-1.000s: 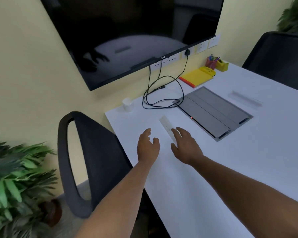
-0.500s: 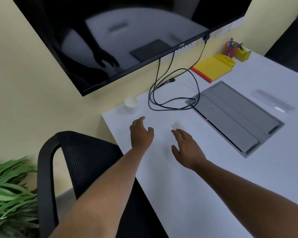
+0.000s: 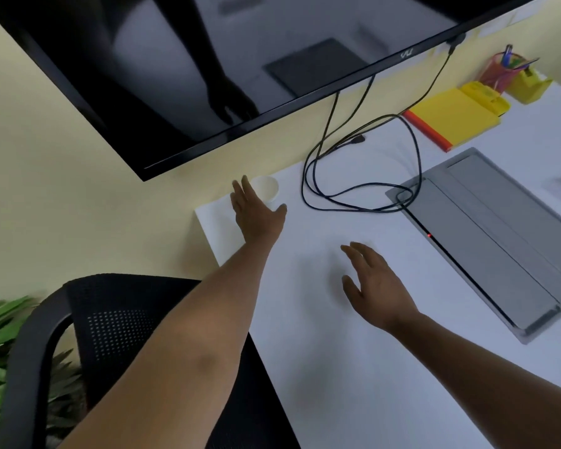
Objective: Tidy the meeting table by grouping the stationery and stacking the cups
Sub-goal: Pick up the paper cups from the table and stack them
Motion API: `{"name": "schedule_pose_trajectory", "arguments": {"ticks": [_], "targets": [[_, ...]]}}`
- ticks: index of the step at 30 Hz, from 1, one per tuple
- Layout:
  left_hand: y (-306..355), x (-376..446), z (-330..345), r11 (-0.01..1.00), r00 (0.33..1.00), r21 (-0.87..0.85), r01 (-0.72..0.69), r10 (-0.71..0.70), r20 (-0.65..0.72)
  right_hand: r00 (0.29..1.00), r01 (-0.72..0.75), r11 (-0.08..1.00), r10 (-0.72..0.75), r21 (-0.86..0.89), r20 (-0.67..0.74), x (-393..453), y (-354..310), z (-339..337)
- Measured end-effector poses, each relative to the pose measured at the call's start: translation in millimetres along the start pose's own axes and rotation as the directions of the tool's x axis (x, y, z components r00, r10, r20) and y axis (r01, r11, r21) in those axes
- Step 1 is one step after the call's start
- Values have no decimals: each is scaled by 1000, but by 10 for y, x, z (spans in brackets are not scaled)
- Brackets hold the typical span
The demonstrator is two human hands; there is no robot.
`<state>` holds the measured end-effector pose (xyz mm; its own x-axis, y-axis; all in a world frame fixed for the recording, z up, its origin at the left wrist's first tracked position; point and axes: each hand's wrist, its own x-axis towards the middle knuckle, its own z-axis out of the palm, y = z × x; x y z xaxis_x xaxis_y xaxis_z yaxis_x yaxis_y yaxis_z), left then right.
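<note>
White table; upright paper cup (mouth up); left hand splayed beside; right hand open.

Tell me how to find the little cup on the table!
Find the big black screen on the wall. Below its lower corner, at the white table's far corner, sits a small white paper cup, just beyond the left hand. It's the only cup visible.

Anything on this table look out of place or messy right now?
The black cables sprawl in loose loops across the table, and one white cup sits alone at the corner, far from the stationery. Nothing looks spilled.
</note>
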<state>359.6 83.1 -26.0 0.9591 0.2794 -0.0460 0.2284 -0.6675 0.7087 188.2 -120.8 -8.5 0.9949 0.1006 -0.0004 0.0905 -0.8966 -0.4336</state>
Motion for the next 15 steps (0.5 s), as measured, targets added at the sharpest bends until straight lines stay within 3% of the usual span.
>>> {"name": "schedule_pose_trajectory", "arguments": {"ticks": [4, 15], "targets": [[-24, 129, 52, 995, 998, -85, 56, -58, -19, 1000, 13, 1000, -13, 11, -9, -19, 121, 35], [133, -338, -79, 983, 999, -180, -36, 30, -37, 996, -6, 1000, 8, 26, -88, -196, 121, -182]]}}
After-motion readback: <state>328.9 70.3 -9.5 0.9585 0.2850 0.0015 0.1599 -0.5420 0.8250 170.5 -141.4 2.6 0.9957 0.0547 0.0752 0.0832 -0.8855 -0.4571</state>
